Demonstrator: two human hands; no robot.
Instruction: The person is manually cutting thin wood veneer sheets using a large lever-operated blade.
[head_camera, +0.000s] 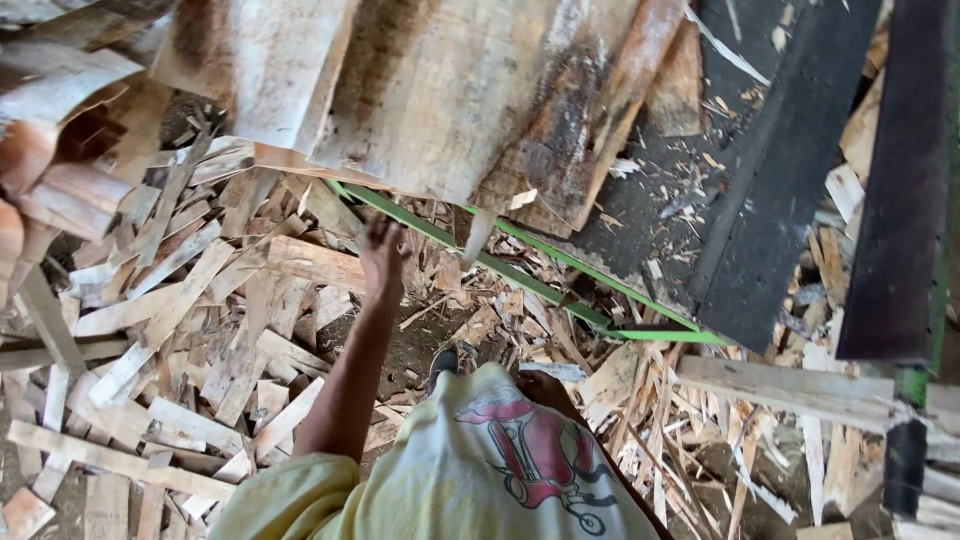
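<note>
My left arm stretches forward over a heap of wood scraps. My left hand is raised just below the edge of a large weathered board, close to a green bar that runs diagonally under it. Nothing shows in its grip, and the fingers point up toward the board. My right hand is low beside my yellow shirt, mostly hidden, next to a pale wood sliver. Whether it holds that sliver is unclear.
Broken planks and splinters cover the ground on the left and lower right. Dark long boards lean at the right, beside a black and green post. Rounded log offcuts lie at the far left. My shoe stands on bare dirt.
</note>
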